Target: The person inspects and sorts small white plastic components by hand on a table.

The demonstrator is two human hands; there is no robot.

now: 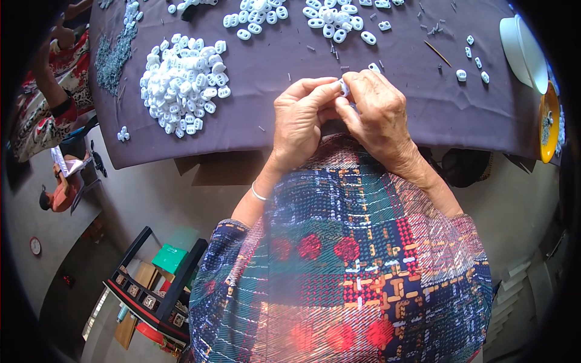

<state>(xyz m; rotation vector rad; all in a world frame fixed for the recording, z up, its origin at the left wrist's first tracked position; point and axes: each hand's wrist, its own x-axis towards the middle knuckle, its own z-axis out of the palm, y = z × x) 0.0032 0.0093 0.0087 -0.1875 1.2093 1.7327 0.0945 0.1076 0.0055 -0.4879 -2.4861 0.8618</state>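
Note:
Both of my hands meet over the near edge of the dark tablecloth, fingertips pinched together round one small white plastic cord lock (344, 88). My left hand (298, 118) grips it from the left with thumb and forefinger. On the other side, my right hand (376, 109) closes on the same piece, its fingers curled and partly hiding it. Another white cord lock (374, 68) lies just beyond the right fingertips. A large heap of white two-holed cord locks (184, 85) sits left of my hands, and two looser groups spread farther back.
Small metal springs (114, 65) are piled at the far left, with others scattered about the cloth (260, 112). To the right are a thin brown stick (437, 53), several loose cord locks, a white bowl (521, 53) and a yellow dish (549, 124). People sit off to the left.

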